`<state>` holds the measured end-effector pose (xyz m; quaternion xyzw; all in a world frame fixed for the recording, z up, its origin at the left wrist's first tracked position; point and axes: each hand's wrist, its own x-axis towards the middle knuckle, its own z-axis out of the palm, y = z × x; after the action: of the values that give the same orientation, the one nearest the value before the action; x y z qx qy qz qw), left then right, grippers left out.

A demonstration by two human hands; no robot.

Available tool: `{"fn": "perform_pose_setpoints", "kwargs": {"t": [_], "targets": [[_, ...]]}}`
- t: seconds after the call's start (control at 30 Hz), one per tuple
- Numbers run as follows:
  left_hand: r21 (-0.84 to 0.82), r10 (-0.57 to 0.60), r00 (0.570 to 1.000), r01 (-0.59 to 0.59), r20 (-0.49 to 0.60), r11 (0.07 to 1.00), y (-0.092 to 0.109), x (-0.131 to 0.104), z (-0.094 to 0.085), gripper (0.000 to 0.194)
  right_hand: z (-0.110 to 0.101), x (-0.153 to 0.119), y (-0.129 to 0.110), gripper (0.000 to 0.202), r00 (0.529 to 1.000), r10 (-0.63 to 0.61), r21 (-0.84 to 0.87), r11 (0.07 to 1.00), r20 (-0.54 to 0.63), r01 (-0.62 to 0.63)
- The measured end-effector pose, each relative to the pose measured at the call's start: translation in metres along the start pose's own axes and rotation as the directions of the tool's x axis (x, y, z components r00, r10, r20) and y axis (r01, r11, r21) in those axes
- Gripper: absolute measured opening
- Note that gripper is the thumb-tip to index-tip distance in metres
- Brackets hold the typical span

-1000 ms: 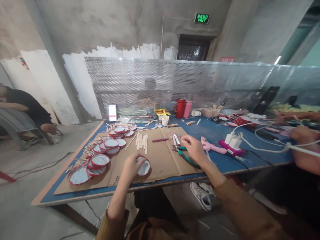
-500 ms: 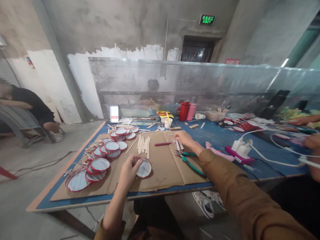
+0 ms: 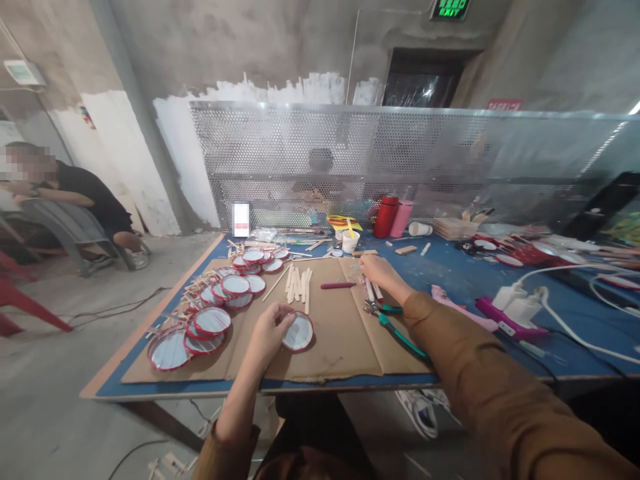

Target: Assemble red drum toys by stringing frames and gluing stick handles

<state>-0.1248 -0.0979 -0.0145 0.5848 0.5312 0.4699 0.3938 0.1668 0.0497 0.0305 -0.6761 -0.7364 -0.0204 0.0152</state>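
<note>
My left hand [image 3: 273,331] grips the left edge of a round white disc with a red rim [image 3: 300,332], thumb on top, over the brown cardboard [image 3: 340,347]. My right hand [image 3: 377,270] reaches to the cardboard's far right part, its fingers closed together and pointing down; whatever they pinch is too small to make out. Pale sticks [image 3: 373,291] lie just below that hand, beside green-handled pliers [image 3: 400,333]. A dark red stick [image 3: 337,285] rests left of the right hand. Loose wooden sticks [image 3: 299,285] lie beyond the held disc.
Several red-rimmed discs [image 3: 213,321] overlap on the left. At the back stand a paper cup [image 3: 349,239], a red bottle [image 3: 386,217] and a pink bottle [image 3: 401,219]. A purple power strip [image 3: 510,323] with white plugs is on the right. A seated person [image 3: 90,193] is far left.
The view has shifted, so the table and things on it appear further right or slightly higher. Both hands keep nearly the same places relative to the cardboard, the left still on the disc.
</note>
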Motion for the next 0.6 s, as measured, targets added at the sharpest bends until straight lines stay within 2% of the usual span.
{"fn": "perform_pose_setpoints", "kwargs": {"t": [0.13,0.23,0.3,0.37,0.47,0.6], "targets": [[0.051,0.009,1.000,-0.010,0.016,0.999,-0.001,0.010,0.002,0.025,-0.003,-0.001,0.028,0.029,0.992,0.125,0.040,0.992,-0.036,-0.123],[0.085,0.022,1.000,-0.021,-0.005,0.996,0.001,0.010,0.005,0.025,-0.008,-0.001,0.044,0.035,0.983,0.168,0.065,0.984,-0.074,-0.164],[0.108,0.035,0.999,-0.035,-0.005,0.994,0.003,0.005,0.005,0.027,-0.011,-0.001,0.047,0.035,0.981,0.171,0.075,0.984,-0.095,-0.164],[0.143,0.045,0.999,-0.045,0.001,0.989,0.006,0.000,0.005,0.028,-0.012,0.000,0.040,0.031,0.988,0.133,0.086,0.988,-0.084,-0.126],[0.161,0.040,0.999,-0.039,0.001,0.986,0.009,-0.004,0.005,0.029,-0.009,0.003,0.018,0.022,0.999,0.046,0.096,0.994,-0.013,-0.045],[0.169,0.045,0.999,-0.042,-0.012,0.985,0.008,-0.004,0.006,0.029,-0.003,0.006,-0.012,0.018,0.997,0.022,0.083,0.996,0.074,-0.028]]}}
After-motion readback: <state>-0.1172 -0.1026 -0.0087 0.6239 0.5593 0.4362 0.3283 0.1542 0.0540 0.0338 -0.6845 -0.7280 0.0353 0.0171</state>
